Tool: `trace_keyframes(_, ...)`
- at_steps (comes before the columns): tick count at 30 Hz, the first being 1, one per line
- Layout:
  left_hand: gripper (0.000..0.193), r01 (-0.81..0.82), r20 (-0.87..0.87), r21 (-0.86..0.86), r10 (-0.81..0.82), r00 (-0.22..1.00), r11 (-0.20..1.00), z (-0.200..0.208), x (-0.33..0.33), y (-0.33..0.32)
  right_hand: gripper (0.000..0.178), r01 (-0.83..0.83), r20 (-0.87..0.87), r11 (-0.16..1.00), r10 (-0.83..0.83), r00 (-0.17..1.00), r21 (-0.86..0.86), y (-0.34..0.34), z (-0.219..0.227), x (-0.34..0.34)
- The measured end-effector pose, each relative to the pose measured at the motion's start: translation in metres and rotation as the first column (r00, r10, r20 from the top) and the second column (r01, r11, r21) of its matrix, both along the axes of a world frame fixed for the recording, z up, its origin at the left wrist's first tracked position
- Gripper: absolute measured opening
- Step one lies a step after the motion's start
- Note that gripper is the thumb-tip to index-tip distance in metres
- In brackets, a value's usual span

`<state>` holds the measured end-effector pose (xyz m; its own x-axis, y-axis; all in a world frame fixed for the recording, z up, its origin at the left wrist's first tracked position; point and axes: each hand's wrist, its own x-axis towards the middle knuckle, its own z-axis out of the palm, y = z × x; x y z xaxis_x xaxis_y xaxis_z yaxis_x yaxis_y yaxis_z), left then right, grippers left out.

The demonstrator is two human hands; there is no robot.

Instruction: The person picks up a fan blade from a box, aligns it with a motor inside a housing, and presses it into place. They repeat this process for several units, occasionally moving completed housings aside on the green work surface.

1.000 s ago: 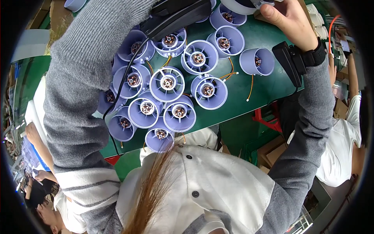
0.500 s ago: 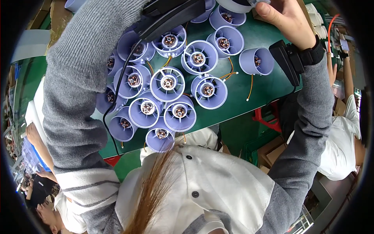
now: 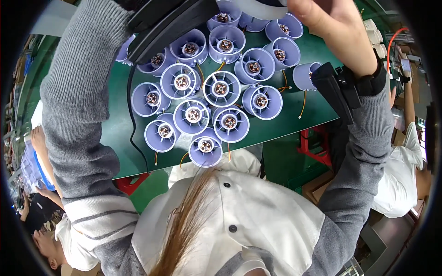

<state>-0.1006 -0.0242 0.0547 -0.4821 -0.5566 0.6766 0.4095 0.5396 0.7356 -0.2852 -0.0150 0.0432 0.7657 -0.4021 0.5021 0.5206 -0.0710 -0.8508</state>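
Note:
At the upper edge, my right hand (image 3: 334, 30) is cut off by the frame, with its thumb against a pale, curved round part (image 3: 263, 9) that also runs out of view. The fingers show only in part and seem closed on that part. My left forearm (image 3: 83, 87) reaches up to the top edge, and the hand itself is out of view beyond a black wrist-worn device (image 3: 172, 25). Below and between the arms stand several lavender fan housings (image 3: 222, 88), each a short tube with ribs and a copper-wound motor in its middle.
The housings rest on a green table (image 3: 117, 152); thin wires with a small white connector (image 3: 300, 117) trail from some. A black cable (image 3: 132, 115) hangs down by my left arm. Red stools (image 3: 313, 145) stand below the table edge. Co-workers sit at both sides, one in a white shirt (image 3: 398, 170).
The whole view has shifted, so the housings on the left sit further right and more of them show at the top. My right hand and the pale part are higher, more cut off.

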Motion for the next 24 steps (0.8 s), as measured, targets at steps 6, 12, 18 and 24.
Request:
trace_keyframes(6, 0.046, -0.063, 0.073, 0.102, 0.056, 0.996, 0.993, -0.017, 0.012, 0.022, 0.082, 0.431, -0.546, 0.901, -0.382, 0.746, -0.042, 0.041, 0.02, 0.014)
trace_keyframes(12, 0.045, -0.111, 0.067, 0.103, 0.105, 0.992, 0.988, -0.027, 0.039, 0.038, 0.082, 0.28, -0.532, 0.929, -0.368, 0.763, -0.24, 0.04, 0.038, 0.056)
trace_keyframes(18, 0.044, -0.145, 0.087, 0.095, 0.136, 0.987, 0.985, -0.024, 0.064, 0.045, 0.081, 0.268, -0.574, 0.944, -0.329, 0.75, -0.192, 0.046, 0.025, 0.067)
trace_keyframes(24, 0.045, 0.144, -0.175, 0.409, -0.077, 0.982, 0.901, -0.033, 0.07, 0.052, 0.08, 0.273, -0.523, 0.958, -0.276, 0.806, -0.085, 0.052, 0.001, 0.082)
